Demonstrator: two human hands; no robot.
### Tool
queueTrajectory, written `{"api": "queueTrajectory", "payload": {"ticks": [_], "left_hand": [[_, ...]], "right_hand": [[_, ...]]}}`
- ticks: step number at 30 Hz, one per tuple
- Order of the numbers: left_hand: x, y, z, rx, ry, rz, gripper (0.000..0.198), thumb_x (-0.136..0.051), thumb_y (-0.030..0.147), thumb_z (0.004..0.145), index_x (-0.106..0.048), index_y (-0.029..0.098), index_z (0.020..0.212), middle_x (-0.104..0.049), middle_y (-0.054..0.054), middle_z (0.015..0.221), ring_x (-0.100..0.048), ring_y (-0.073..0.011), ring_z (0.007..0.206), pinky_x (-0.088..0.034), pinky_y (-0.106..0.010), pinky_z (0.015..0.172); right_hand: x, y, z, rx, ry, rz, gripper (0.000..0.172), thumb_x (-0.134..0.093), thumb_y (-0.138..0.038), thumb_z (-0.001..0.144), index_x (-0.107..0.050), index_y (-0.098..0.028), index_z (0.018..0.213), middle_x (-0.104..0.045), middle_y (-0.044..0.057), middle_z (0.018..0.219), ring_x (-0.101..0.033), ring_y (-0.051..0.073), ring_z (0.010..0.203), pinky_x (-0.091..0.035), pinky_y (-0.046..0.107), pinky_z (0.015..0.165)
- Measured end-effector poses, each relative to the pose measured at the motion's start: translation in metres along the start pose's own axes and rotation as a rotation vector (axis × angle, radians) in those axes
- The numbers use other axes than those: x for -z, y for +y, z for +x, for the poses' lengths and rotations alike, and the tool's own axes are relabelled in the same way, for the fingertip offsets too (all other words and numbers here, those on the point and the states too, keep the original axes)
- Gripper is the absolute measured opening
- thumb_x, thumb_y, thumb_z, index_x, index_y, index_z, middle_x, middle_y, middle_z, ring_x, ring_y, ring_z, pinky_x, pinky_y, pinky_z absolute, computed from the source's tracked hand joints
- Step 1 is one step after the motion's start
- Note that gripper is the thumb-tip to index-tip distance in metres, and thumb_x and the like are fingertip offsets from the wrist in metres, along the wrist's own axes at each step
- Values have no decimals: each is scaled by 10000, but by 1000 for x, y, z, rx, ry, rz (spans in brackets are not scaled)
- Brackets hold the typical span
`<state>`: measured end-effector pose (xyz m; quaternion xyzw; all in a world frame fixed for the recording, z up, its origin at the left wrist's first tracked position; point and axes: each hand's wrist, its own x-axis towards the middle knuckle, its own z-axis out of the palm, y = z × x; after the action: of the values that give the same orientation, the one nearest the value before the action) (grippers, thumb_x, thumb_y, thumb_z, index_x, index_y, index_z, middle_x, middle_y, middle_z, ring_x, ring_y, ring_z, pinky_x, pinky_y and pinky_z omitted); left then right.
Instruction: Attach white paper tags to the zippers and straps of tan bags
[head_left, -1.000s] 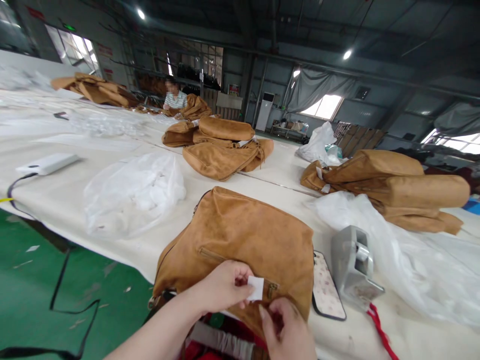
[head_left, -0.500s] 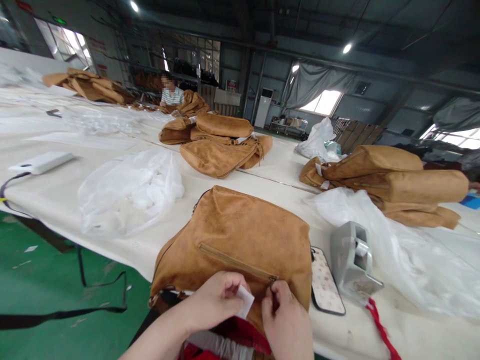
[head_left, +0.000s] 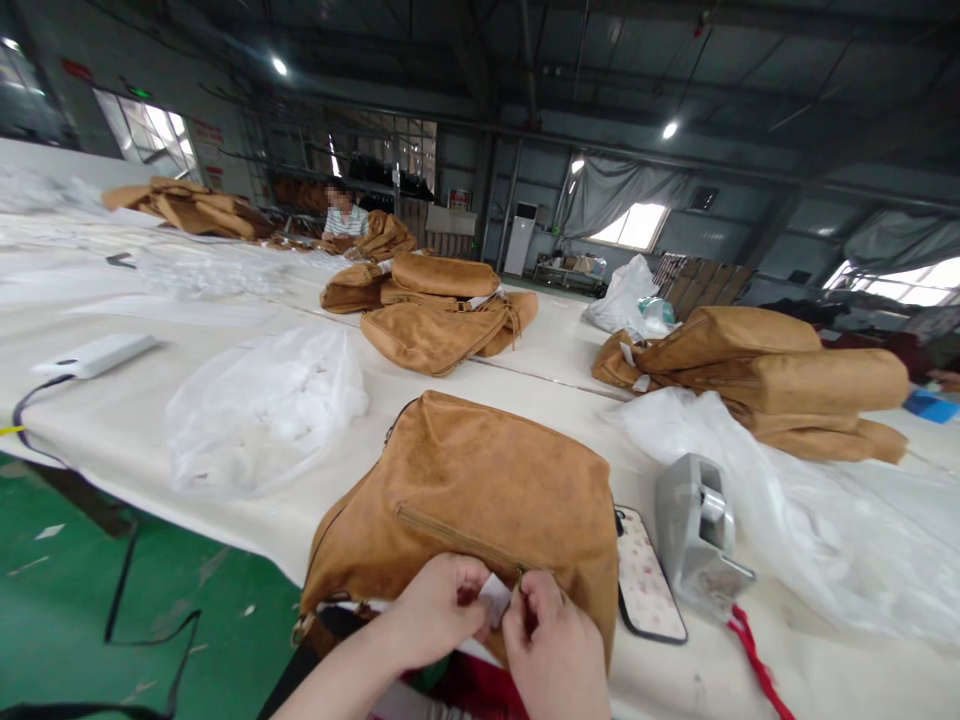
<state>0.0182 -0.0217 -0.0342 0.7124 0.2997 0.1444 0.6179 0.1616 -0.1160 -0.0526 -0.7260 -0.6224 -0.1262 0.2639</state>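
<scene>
A tan leather bag (head_left: 495, 460) lies at the table's near edge in front of me, with a slanting zipper (head_left: 450, 532) across its side. My left hand (head_left: 442, 605) is closed on a small white slip of paper (head_left: 495, 598) that sticks out past its fingertips. Just right of it, my right hand (head_left: 551, 625) pinches at the zipper's slider (head_left: 519, 572); its fingers mostly hide the pull. The two hands nearly meet over the lower part of the bag.
Right of the bag lie a phone (head_left: 649, 580) and a grey tape dispenser (head_left: 697, 530) with a red cord (head_left: 757, 660). Clear plastic bags (head_left: 262, 410) lie left. More tan bags (head_left: 435, 325) are piled farther back. A person (head_left: 345, 220) sits at the far side.
My right hand has moved left with the zipper slider, toward my left hand. The white slip remains in my left hand. The view has tilted up slightly.
</scene>
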Motion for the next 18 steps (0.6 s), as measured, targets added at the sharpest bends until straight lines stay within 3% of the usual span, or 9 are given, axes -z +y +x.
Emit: {"api": "queueTrajectory", "payload": {"ticks": [6,12,18], "left_hand": [[-19,18,-5,-62,265,265,161,-452,126,684,-576,156,586,-530,20,571,-478,-117,561,-322,-203,514],[-32,30,-3,-104,227,61,207,-472,169,763,-675,158,727,-668,-17,702,-607,-167,692,-432,-220,613],[-34,20,3,-77,208,-105,187,-481,195,778,-644,143,702,-600,13,653,-536,-133,639,-416,-214,613]], "right_hand": [[9,-6,-5,-93,53,-4,164,-387,-235,902,-511,-238,795,-619,-28,556,-643,181,484,-355,287,487],[4,-10,-11,-30,162,-41,242,-369,-212,948,-593,-213,855,-698,15,636,-666,175,499,-405,275,493],[-6,-7,-18,-11,184,-5,264,-373,-199,940,-636,-187,923,-726,37,696,-683,168,537,-457,257,518]]}}
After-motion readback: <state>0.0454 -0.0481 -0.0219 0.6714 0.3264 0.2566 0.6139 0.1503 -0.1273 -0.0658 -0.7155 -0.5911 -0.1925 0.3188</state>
